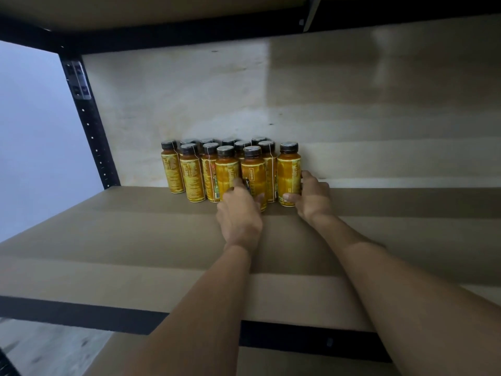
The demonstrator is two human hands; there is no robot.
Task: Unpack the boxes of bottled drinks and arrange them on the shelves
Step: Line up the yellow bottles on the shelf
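Several yellow-labelled bottles with dark caps stand upright in a tight cluster at the back of the brown shelf board, against the pale back panel. My left hand grips the lower part of a front-row bottle, fingers curled round its left side and thumb on its right. My right hand holds the rightmost bottle near its base, thumb across the front and fingers behind it. Both bottles stand on the shelf, touching their neighbours.
A black perforated upright post stands at the left. The shelf above hangs low over the bottles. The black front rail runs across the bottom, with a lower board beneath. Bare shelf board lies to the right and front.
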